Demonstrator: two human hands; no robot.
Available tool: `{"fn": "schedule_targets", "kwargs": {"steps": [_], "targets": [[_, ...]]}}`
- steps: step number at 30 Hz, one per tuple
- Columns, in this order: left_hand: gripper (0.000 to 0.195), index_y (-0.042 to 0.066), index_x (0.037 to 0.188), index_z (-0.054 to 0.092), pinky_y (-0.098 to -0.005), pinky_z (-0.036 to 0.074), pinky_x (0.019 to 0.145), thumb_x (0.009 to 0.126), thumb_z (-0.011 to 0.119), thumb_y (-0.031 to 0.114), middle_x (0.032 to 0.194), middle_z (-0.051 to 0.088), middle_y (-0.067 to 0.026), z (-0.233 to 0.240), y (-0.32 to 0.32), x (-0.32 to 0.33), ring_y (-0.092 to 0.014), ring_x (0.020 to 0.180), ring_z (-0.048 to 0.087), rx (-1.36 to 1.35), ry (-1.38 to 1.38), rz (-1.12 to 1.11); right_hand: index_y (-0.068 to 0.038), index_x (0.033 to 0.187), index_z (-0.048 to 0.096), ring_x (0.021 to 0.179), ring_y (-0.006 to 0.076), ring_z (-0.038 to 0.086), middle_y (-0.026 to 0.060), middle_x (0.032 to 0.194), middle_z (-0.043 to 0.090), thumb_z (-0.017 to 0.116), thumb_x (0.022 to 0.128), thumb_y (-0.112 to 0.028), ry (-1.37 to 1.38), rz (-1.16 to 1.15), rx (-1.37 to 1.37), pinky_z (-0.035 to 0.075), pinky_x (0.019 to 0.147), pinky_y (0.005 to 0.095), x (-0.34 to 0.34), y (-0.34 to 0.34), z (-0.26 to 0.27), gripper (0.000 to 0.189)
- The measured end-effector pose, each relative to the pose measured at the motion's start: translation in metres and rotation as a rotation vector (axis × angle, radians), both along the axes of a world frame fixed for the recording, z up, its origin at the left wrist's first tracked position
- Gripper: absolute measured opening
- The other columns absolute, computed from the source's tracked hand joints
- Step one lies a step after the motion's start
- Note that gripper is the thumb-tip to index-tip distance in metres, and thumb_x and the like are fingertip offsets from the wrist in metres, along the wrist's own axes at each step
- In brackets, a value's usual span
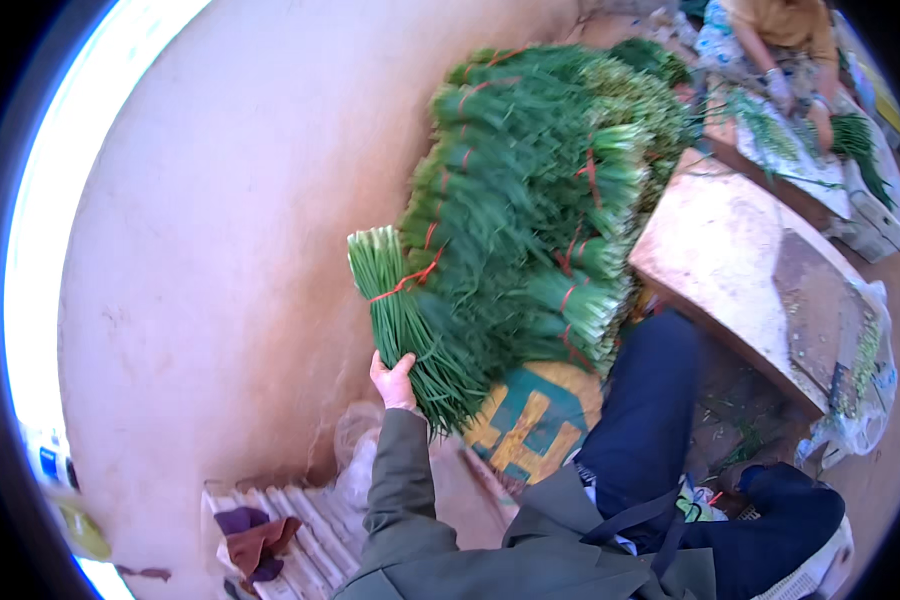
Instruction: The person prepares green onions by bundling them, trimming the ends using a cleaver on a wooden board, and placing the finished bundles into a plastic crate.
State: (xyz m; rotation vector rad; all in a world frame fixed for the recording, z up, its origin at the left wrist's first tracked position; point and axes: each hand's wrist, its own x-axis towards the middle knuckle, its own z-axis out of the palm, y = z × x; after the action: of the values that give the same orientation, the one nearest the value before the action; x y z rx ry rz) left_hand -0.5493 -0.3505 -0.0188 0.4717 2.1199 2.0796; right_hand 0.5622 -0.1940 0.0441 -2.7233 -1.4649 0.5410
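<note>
My left hand (394,382) grips the leafy part of a bunch of green garlic chives (394,292). A red tie (412,281) goes round the stalks, and the pale cut ends point away from me. This bunch lies against the left side of a large pile of similar tied bunches (510,195), their pale ends facing outward on both sides. The leaf tips hang beside my wrist, above a yellow and green patterned surface (532,420). My right hand is out of view.
To the right, a wooden board (720,225) bears a knife (840,375) and green trimmings (866,352), with a plastic bag (881,397) at its edge. Another person's hands (820,124) work with chives (855,142) at the upper right. A slatted crate (322,525) holding cloths (262,544) stands lower left, by the wall (195,262).
</note>
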Motion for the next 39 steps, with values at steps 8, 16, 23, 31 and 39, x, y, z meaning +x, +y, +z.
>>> {"fn": "schedule_targets", "kwargs": {"steps": [8, 16, 23, 31, 39], "targets": [[0.035, 0.000, 0.112, 0.071, -0.0290, 0.053, 0.088, 0.079, 0.074, -0.010, 0.102, 0.073, -0.0009, 0.135, 0.232, 0.171, -0.011, 0.090, 0.066, 0.203, 0.199, -0.614, 0.004, 0.139, 0.064, 0.123, 0.0264, 0.066, 0.0177, 0.128, 0.072, 0.071, 0.097, -0.016, 0.712, 0.344, 0.694, 0.050, 0.108, 0.0379, -0.341, 0.168, 0.107, 0.047], [0.046, -0.004, 0.122, 0.068, -0.0293, 0.053, 0.092, 0.076, 0.070, -0.006, 0.103, 0.072, -0.0053, 0.180, 0.338, 0.437, -0.014, 0.095, 0.066, 0.274, 0.266, -1.132, 0.003, 0.164, 0.030, 0.152, 0.0299, 0.043, 0.0211, 0.164, 0.043, 0.091, 0.084, -0.040, 1.565, 0.680, 0.685, 0.034, 0.125, 0.0445, -0.437, 0.193, 0.109, 0.109], [0.069, -0.003, 0.137, 0.059, -0.0345, 0.051, 0.103, 0.078, 0.091, 0.011, 0.122, 0.071, -0.0112, 0.090, 0.313, 0.518, -0.018, 0.110, 0.066, -0.050, 0.233, -1.649, -0.004, 0.133, 0.067, 0.112, 0.0149, 0.069, 0.0030, 0.123, 0.074, 0.085, 0.094, -0.022, 1.964, -0.044, 0.905, 0.054, 0.102, 0.0356, -0.387, 0.159, 0.025, 0.047], [0.054, -0.002, 0.132, 0.066, -0.0359, 0.057, 0.090, 0.087, 0.088, 0.016, 0.123, 0.070, -0.0154, 0.107, 0.341, 0.514, -0.027, 0.108, 0.069, 0.360, 0.922, -1.285, -0.004, 0.136, 0.065, 0.112, 0.0129, 0.068, 0.0037, 0.126, 0.074, 0.086, 0.093, -0.016, 1.804, -0.106, 0.968, 0.051, 0.103, 0.0307, -0.368, 0.173, 0.010, 0.049], [0.036, 0.007, 0.108, 0.070, -0.0428, 0.054, 0.071, 0.080, 0.089, 0.020, 0.091, 0.070, -0.0090, 0.090, 0.346, 0.540, -0.032, 0.081, 0.068, 0.226, 0.993, -1.410, -0.002, 0.137, 0.062, 0.116, 0.0165, 0.070, 0.0072, 0.126, 0.075, 0.087, 0.090, -0.009, 1.809, -0.058, 0.884, 0.054, 0.102, 0.0331, -0.379, 0.179, 0.014, 0.054]]}}
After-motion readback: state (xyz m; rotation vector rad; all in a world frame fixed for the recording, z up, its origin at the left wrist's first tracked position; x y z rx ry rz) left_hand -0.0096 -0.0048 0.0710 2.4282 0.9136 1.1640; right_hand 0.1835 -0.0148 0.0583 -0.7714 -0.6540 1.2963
